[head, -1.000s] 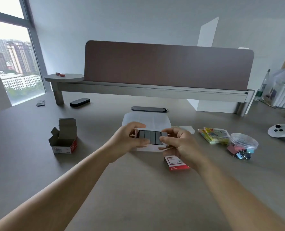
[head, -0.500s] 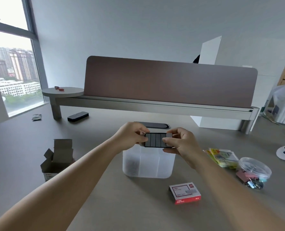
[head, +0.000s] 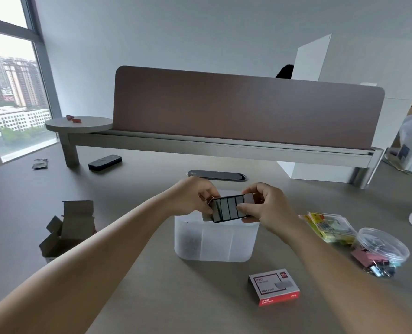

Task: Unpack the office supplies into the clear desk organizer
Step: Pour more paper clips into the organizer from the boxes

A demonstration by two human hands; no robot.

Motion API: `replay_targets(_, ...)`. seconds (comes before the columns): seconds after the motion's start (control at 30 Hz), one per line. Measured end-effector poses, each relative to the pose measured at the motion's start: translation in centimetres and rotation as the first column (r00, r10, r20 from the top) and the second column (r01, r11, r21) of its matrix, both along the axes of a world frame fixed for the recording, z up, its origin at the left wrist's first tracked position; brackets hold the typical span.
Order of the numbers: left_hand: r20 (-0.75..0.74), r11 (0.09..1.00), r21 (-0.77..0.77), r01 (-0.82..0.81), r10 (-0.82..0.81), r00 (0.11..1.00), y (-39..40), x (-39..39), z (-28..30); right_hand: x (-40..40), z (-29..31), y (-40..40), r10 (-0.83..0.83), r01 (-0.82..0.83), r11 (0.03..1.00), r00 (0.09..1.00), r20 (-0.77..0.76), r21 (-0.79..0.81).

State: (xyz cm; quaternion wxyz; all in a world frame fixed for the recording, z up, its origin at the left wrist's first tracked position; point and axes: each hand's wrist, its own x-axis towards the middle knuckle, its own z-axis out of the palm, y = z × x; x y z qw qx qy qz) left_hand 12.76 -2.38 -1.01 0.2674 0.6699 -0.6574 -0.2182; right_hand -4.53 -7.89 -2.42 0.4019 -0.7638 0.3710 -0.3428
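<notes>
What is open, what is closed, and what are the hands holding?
staple tray: open, held above the organizer
left hand: grips the tray
right hand: grips the tray
organizer: open top
red staple box: closed
cardboard box: flaps open

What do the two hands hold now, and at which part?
An open staple tray: the left hand grips its left end, the right hand its right end, above the organizer.
</notes>
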Motion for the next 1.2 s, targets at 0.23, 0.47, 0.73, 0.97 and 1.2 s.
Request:
replay_targets(0.23,0.115,1.000,0.004,0.022,-0.023,0.993,-0.2,0.0,-0.1,0.3,-0.1,-0.2,0.007,-0.009,0.999,0.998,-0.055,-0.043)
replay_targets(0.47,0.120,0.999,-0.019,0.044,-0.041,0.992,-1.3,0.1,-0.3,-0.1,0.1,0.1,-0.010,0.002,0.993,0.998,-0.066,-0.119)
replay_targets(0.73,0.195,0.989,-0.149,0.024,0.006,0.981,-1.6,0.0,-1.0,-0.4,0.3,0.2,0.014,-0.028,0.990,0.995,-0.097,-0.141)
replay_targets(0.97,0.050,0.989,-0.148,-0.006,0.013,0.999,-1.3,0.6,-1.2,-0.6,0.6,0.5,0.064,-0.079,0.984,0.993,-0.099,-0.160)
replay_targets(1.2,-0.019,0.996,-0.084,0.005,-0.007,1.000,-0.9,1.3,-1.0,-0.3,0.5,0.6,0.044,-0.065,0.977,0.994,-0.104,-0.205)
